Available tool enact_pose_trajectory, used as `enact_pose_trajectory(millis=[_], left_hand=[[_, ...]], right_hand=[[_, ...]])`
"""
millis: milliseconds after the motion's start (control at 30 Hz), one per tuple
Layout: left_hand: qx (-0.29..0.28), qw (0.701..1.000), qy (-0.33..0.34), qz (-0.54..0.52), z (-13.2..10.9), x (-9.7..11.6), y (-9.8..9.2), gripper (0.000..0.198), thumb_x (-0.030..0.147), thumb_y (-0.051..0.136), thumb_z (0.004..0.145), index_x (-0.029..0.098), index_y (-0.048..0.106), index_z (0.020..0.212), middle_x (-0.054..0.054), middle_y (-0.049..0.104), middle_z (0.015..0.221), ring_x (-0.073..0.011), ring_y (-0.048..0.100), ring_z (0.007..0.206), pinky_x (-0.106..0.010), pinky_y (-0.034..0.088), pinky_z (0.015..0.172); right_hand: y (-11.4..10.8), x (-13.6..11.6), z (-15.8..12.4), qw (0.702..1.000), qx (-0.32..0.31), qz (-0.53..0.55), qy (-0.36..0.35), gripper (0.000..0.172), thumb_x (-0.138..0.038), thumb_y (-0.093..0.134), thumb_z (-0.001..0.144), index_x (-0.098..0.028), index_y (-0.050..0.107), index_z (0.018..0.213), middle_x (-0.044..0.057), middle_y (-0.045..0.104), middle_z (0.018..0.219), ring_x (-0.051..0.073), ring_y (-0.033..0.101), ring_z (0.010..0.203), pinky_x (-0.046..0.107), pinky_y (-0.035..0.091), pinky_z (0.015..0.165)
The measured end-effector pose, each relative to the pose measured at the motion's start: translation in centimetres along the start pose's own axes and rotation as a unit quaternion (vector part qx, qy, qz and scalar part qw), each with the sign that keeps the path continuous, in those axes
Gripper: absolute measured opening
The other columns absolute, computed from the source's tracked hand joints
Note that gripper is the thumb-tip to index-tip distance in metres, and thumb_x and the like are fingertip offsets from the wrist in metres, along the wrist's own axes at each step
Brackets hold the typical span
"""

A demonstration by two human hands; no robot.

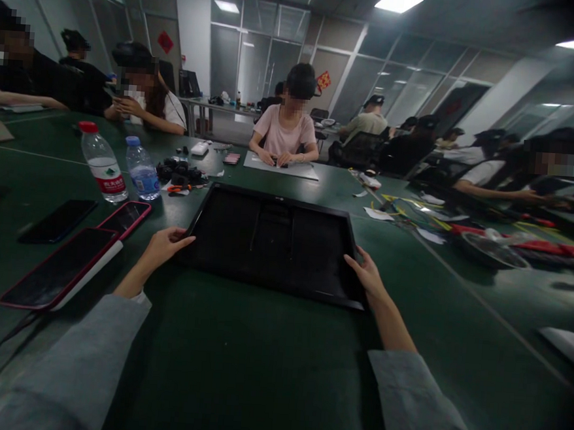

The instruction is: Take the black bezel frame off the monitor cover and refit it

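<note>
A wide black monitor [221,236] with a raised rim lies on the green table in front of me, a small pale mark on its far edge. My left hand [165,244] grips its left side, thumb on top of the rim and fingers curled around the edge. On the opposite side, my right hand [367,273] is closed around the right rim in the same way, its thumb over the edge. The fingers' undersides are hidden by the monitor. Dim shapes and thin lines show on its dark inner surface.
On the left are phones [61,271], a red-capped bottle [102,163] and a blue-capped bottle [142,171]. Orange-handled pliers [179,188] lie beside small black parts. Wires [409,214] and a bowl [493,250] sit on the right. A person [286,126] works opposite.
</note>
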State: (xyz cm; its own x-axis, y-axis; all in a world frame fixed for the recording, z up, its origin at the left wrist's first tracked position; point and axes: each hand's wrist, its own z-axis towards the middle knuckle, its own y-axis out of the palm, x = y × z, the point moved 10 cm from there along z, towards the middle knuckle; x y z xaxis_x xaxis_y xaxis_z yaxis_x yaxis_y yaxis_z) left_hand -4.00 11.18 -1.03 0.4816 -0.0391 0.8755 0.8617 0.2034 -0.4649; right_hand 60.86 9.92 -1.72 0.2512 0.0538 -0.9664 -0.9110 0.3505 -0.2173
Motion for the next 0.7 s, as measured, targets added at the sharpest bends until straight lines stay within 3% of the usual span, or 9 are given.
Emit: enact_pose_trajectory(millis=[167, 300, 533, 633, 700], left_hand=[[0.015, 1.000, 0.019, 0.016, -0.2, 1.2, -0.2, 0.060, 0.070, 0.076, 0.076, 0.018, 0.081, 0.104, -0.013, 0.082, 0.103, -0.0319, 0.077, 0.098, -0.042, 0.060, 0.090], [0.062, 0.997, 0.036, 0.036, 0.0, 1.0, -1.6, 0.048, 0.054, 0.069, 0.086, 0.018, 0.080, 0.115, -0.013, 0.082, 0.111, -0.0308, 0.077, 0.106, -0.042, 0.058, 0.099], [0.169, 0.985, -0.006, 0.045, -0.1, -1.3, -5.2, 0.042, 0.046, 0.067, 0.085, 0.018, 0.078, 0.114, -0.013, 0.081, 0.109, -0.0285, 0.077, 0.104, -0.040, 0.058, 0.096], [0.190, 0.980, -0.024, 0.054, -0.4, -1.4, -5.8, 0.035, 0.046, 0.069, 0.083, 0.021, 0.078, 0.104, -0.011, 0.082, 0.108, -0.0278, 0.076, 0.104, -0.040, 0.057, 0.099], [0.195, 0.978, -0.031, 0.060, -0.5, -1.4, -5.9, 0.032, 0.047, 0.070, 0.082, 0.022, 0.078, 0.099, -0.010, 0.082, 0.107, -0.0279, 0.076, 0.103, -0.040, 0.056, 0.099]], right_hand=[[0.3, 0.2, 0.4, 0.999, 0.009, 0.043, -0.009, 0.087, -0.061, 0.088, 0.064, -0.026, 0.066, 0.141, 0.008, 0.079, 0.117, 0.031, 0.076, 0.106, 0.054, 0.061, 0.102], [-1.5, 0.5, 0.3, 0.998, 0.041, 0.042, -0.026, 0.082, -0.057, 0.087, 0.066, -0.024, 0.068, 0.138, 0.009, 0.078, 0.119, 0.031, 0.075, 0.111, 0.056, 0.057, 0.108], [-9.5, 2.5, -0.2, 0.977, 0.210, 0.033, -0.008, 0.074, -0.043, 0.079, 0.063, -0.020, 0.068, 0.133, 0.011, 0.075, 0.122, 0.036, 0.071, 0.118, 0.060, 0.051, 0.113], [-12.6, 2.2, -1.2, 0.960, 0.279, -0.007, -0.022, 0.073, -0.039, 0.070, 0.069, -0.017, 0.061, 0.139, 0.019, 0.068, 0.136, 0.041, 0.064, 0.129, 0.058, 0.047, 0.117], [-13.6, 1.1, -1.8, 0.956, 0.283, -0.053, -0.057, 0.076, -0.040, 0.061, 0.078, -0.016, 0.050, 0.149, 0.026, 0.059, 0.147, 0.045, 0.053, 0.142, 0.058, 0.041, 0.121]])
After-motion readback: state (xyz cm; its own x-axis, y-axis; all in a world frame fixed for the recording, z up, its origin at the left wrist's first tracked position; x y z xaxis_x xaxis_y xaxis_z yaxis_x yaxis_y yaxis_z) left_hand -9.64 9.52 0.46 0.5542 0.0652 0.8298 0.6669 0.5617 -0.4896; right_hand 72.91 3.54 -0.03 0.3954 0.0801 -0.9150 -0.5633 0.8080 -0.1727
